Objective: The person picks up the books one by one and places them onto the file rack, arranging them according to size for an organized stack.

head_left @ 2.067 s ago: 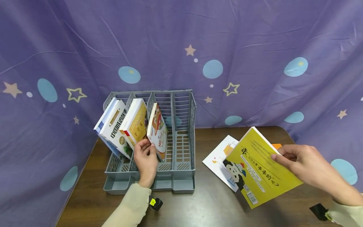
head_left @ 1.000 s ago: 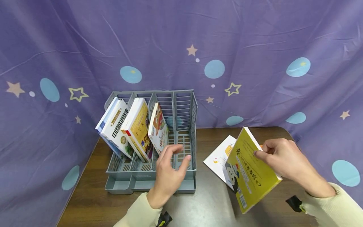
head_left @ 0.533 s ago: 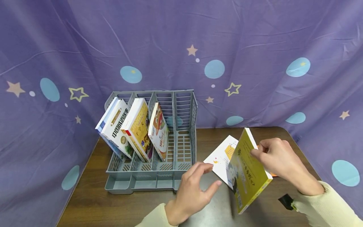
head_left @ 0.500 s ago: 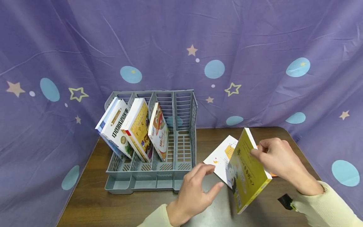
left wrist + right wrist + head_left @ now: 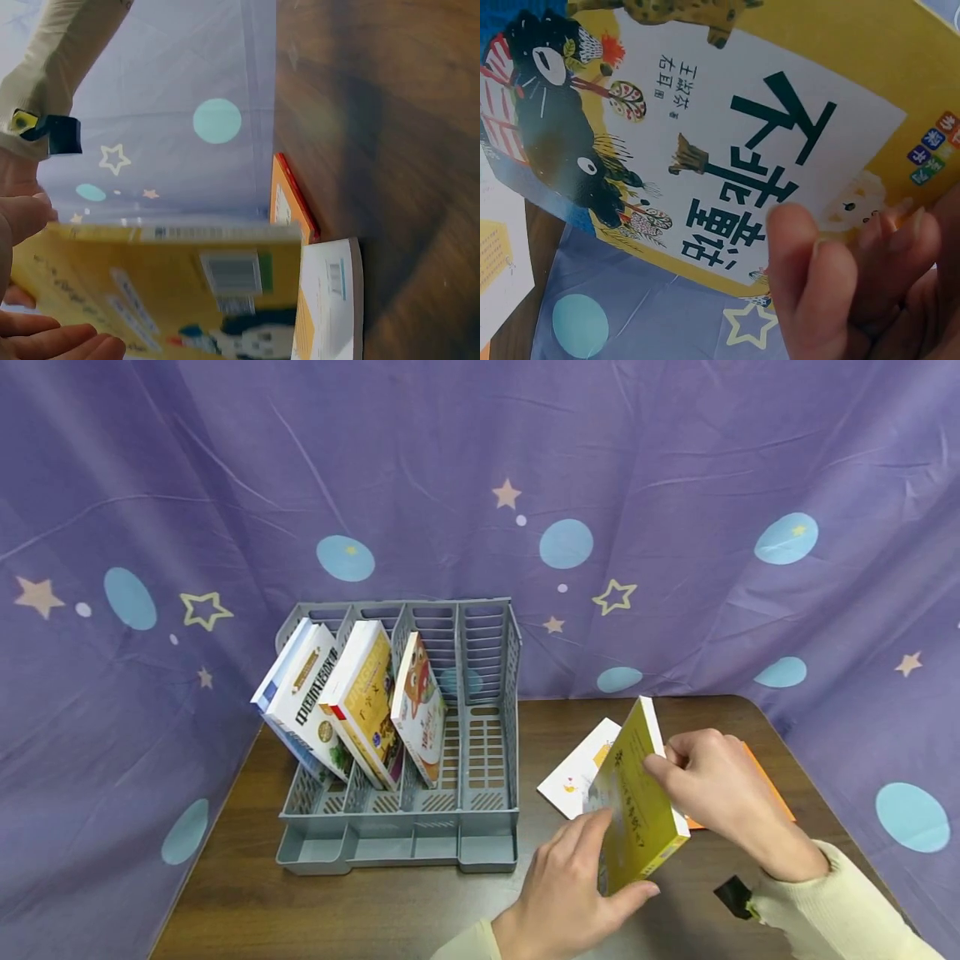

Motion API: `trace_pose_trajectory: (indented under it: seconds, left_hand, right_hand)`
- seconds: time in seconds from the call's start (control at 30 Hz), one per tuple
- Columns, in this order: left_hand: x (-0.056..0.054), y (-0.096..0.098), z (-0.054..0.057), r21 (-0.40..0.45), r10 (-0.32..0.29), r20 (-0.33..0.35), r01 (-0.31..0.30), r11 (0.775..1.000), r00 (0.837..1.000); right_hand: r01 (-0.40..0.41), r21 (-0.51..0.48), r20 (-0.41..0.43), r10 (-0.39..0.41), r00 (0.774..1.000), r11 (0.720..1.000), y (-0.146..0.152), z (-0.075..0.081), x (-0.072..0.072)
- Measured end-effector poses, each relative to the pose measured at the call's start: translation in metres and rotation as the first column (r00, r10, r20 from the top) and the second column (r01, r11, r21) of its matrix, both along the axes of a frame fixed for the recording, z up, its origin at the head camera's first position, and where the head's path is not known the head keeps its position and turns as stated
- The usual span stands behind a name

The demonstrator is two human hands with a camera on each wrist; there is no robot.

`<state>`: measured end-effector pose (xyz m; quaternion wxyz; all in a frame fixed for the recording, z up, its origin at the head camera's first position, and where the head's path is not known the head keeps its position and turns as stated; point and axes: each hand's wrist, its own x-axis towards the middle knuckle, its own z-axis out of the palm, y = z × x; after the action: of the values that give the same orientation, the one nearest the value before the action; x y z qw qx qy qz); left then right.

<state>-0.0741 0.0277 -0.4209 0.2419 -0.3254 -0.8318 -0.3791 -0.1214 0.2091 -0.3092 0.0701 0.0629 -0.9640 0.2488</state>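
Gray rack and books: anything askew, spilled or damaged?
Only mildly: the books in the rack lean left rather than standing upright, and the white book on the table lies diagonally. No spill or damage visible.

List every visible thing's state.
Yellow book: closed, held tilted
Right hand: pinching yellow book's edge
Left hand: thumb spread, at yellow book; contact unclear
White book: lying flat, partly hidden
Orange book: lying flat, partly hidden
Racked books: closed, standing
Gray rack: holding books
Curtain: hanging
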Motion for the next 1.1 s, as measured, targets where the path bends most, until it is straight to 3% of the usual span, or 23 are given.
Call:
trace_pose_trajectory:
  seconds: [0.37, 0.53, 0.87, 1.1]
  left_hand:
    - [0.004, 0.019, -0.002, -0.036, 0.090, -0.102, -0.094, 0.995, 0.991]
    - [0.006, 0.021, -0.001, -0.034, 0.102, -0.106, -0.106, 0.994, 0.989]
    - [0.003, 0.013, 0.003, 0.052, 0.051, -0.173, -0.043, 0.998, 0.984]
    - [0.002, 0.007, 0.004, 0.142, 0.002, -0.074, 0.008, 0.990, 0.997]
  right_hand:
    - [0.005, -0.036, -0.004, -0.005, 1.000, 0.999, -0.012, -0.002, 0.002]
    - [0.024, -0.031, -0.015, -0.024, 1.000, 0.999, -0.017, -0.003, 0.002]
    - [0.027, -0.127, 0.030, -0.024, 0.999, 0.992, -0.023, -0.001, 0.002]
    - [0.038, -0.190, 0.063, -0.027, 0.998, 0.981, -0.025, -0.003, 0.003]
